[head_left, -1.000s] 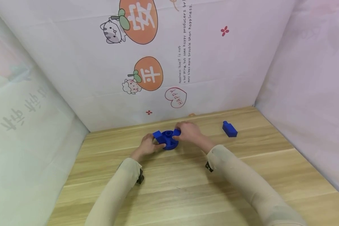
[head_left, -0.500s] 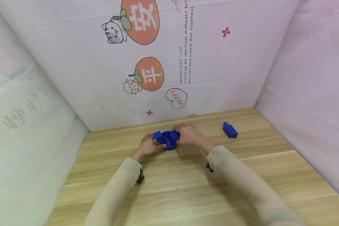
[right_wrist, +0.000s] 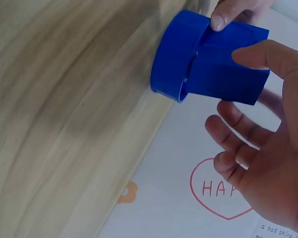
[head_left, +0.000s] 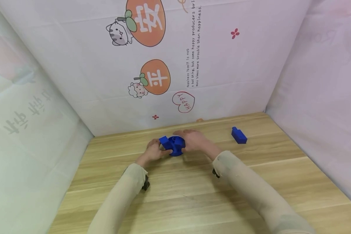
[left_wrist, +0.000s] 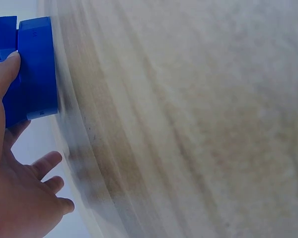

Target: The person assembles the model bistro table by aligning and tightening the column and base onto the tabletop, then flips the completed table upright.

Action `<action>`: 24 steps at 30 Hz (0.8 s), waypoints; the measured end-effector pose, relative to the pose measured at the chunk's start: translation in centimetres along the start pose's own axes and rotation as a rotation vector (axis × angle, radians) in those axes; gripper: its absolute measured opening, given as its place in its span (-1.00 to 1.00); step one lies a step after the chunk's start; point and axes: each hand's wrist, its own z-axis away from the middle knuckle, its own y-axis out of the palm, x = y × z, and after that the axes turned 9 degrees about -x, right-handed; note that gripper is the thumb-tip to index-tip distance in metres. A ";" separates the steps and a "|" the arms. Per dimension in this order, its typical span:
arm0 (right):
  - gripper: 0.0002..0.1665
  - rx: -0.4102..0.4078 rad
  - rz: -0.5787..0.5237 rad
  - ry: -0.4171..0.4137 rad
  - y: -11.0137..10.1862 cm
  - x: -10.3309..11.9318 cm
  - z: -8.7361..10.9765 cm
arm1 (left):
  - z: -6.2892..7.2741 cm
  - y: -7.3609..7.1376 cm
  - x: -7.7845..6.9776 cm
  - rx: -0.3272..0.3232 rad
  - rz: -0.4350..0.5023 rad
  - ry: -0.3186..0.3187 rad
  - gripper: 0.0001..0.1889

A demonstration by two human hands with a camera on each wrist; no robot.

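Note:
A round blue base [head_left: 175, 153] with a raised rim stands on the table near the back wall, slotted blocks rising from it. My left hand [head_left: 153, 151] grips it from the left, around a blue rectangular block [head_left: 164, 142]; in the left wrist view the thumb [left_wrist: 7, 72] presses where block and base meet. On the other side my right hand [head_left: 194, 140] holds a second blue block [head_left: 179, 141], which leans toward the base's middle. In the right wrist view the right thumb [right_wrist: 253, 54] lies over a block's flat face, with the other fingers below and behind.
Another blue block [head_left: 239, 136] with a round peg at one end lies on the wooden table [head_left: 178, 201] to the right. A white printed cloth wall [head_left: 222, 71] rises right behind the base, and cloth walls flank both sides.
My right hand has shifted slightly left, and the block in it has moved inward over the base. The left hand keeps its place. The loose block lies as before.

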 end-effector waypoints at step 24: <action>-0.35 -0.098 -0.054 0.153 0.9 0.7 -1.5 | 0.2 0.0 0.1 0.013 -0.016 0.007 -0.15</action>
